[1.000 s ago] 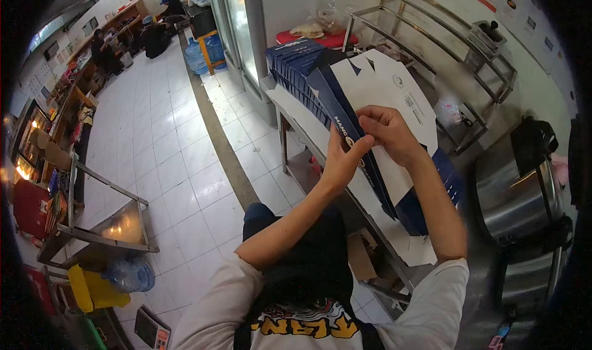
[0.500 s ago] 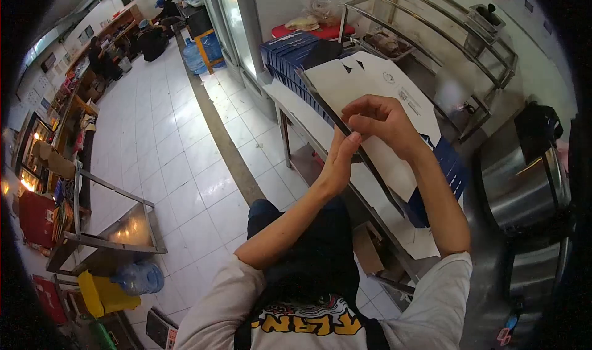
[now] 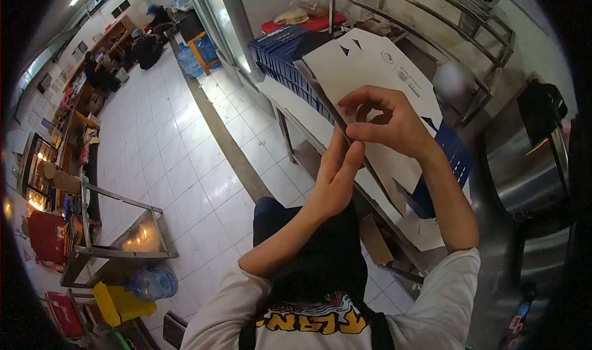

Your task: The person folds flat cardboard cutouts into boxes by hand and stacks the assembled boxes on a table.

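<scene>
White cardboard sheet, one: lying over stacked blue cardboard on the counter, just beyond both hands. Long axis: running far left to near right. Raised flap: lining the left edge along that axis, pointing upward. Left hand: standing nearer the flap's outer side, its grip opening flat, thumb spreading. Right hand: hovering above the sheet's face, fingers curling toward the flap; whether its grip is pinching, cannot tell.
</scene>
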The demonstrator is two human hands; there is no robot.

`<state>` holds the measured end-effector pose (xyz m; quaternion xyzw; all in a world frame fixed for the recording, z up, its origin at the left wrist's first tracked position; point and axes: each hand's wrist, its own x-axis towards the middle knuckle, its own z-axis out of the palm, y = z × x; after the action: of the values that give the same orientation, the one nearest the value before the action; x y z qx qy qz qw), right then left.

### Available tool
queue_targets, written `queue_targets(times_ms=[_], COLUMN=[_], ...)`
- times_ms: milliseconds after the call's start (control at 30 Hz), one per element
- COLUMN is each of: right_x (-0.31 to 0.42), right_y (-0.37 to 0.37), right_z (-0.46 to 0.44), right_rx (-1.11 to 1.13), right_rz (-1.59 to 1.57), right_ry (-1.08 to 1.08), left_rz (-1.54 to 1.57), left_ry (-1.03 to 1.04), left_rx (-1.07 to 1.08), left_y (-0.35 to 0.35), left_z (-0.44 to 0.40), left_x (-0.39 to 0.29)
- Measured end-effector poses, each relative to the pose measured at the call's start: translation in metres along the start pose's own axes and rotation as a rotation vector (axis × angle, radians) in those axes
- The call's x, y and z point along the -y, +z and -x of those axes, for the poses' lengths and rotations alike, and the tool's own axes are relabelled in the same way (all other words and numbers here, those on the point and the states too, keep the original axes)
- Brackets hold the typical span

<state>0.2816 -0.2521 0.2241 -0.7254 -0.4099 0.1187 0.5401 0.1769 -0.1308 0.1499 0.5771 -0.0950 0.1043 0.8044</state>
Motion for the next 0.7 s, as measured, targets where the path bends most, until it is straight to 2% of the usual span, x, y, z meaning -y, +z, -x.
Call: queue_targets(times_ms=[300,367,467,700], right_x=[0.000,0.002,0.003,0.008], right_y=[0.003,0.004,0.006,0.012], right_z=[0.002,0.003,0.004,0.003], right_rx=[0.006,0.013,0.018,0.000], right_rz=[-0.044,-0.047,-0.044,-0.034], right_ry=[0.009,0.006,0.008,0.058], left_rz=[0.015,-0.106,-0.112,-0.137], left_ry=[0.017,0.132,0.156,0.160], left_rx=[-0.046,-0.127,-0.156,-0.129], left_y=[-0.002,0.003,0.003,-0.007], left_z=[0.007,0.006,0.007,0.015], left_x=[-0.001,-0.007,-0.012,-0.012])
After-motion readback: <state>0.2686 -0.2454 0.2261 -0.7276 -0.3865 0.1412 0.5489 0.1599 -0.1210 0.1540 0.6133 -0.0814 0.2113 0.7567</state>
